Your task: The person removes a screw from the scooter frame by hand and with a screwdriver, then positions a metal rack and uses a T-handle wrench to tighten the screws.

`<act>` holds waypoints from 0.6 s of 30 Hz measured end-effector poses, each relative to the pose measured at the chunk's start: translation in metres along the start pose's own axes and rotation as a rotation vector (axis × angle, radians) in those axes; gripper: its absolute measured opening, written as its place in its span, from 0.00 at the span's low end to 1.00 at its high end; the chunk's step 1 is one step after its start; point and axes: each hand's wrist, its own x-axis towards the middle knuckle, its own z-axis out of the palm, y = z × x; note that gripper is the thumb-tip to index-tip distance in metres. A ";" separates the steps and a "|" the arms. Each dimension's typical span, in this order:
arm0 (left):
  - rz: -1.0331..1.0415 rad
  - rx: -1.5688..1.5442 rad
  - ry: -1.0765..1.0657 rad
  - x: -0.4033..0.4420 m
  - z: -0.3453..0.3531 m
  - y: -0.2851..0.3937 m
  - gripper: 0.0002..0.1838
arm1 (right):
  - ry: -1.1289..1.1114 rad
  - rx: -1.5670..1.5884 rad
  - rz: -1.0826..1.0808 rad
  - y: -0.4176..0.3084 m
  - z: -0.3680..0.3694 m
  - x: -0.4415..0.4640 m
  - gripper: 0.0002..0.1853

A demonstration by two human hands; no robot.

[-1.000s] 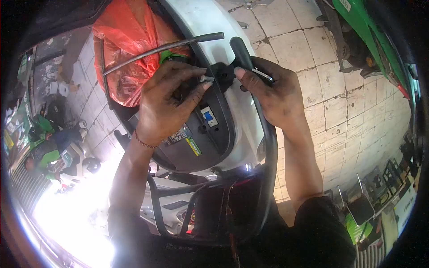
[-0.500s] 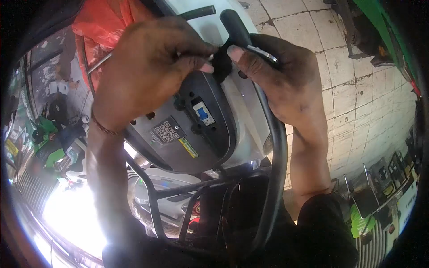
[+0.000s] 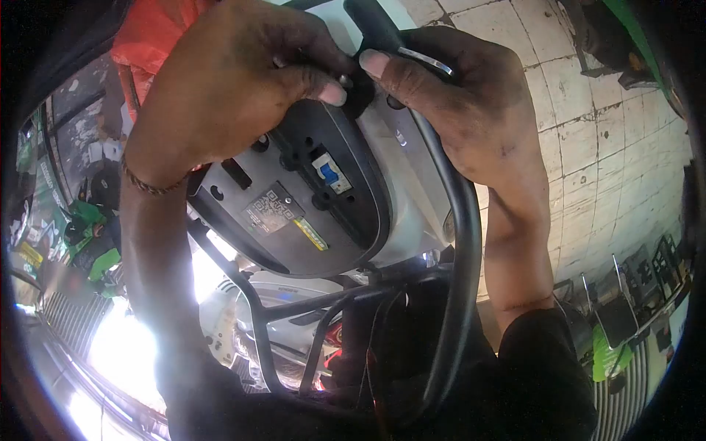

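My left hand [image 3: 228, 88] pinches a small metal piece [image 3: 345, 79], perhaps a bolt, between thumb and fingertips. Facing it, my right hand [image 3: 463, 103] is closed round a thin silver tool [image 3: 426, 60], its thumb pressed near a black bracket beside a black tube end [image 3: 371, 22]. Both hands are over the upper edge of a dark grey panel [image 3: 346, 235] on a white vehicle body [image 3: 412, 213]. The panel bears a blue and white switch [image 3: 331, 173], a QR label [image 3: 272, 209] and a yellow-green sticker [image 3: 311, 234]. My left fingers hide part of the bracket.
A black tubular frame [image 3: 463, 242] curves along the right and below the panel. Behind my left hand is a red plastic bag [image 3: 151, 37]. Tiled floor [image 3: 588, 154] lies at right, with a metal rack [image 3: 618, 316] at lower right. Green items [image 3: 92, 242] stand at left.
The view has moved closer to the panel, and both hands now appear larger and higher. My left hand's pinched fingers have come closer to my right thumb. Both hands keep their grip.
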 end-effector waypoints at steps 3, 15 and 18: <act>-0.144 -0.075 -0.014 0.001 -0.001 0.009 0.08 | -0.054 0.150 0.285 -0.013 -0.005 0.003 0.19; -0.095 -0.074 -0.128 0.006 -0.006 0.010 0.09 | 0.079 -0.002 0.092 -0.002 0.008 -0.008 0.08; 0.012 0.030 -0.042 0.003 -0.003 0.010 0.09 | 0.152 -0.103 -0.069 0.001 0.006 -0.009 0.08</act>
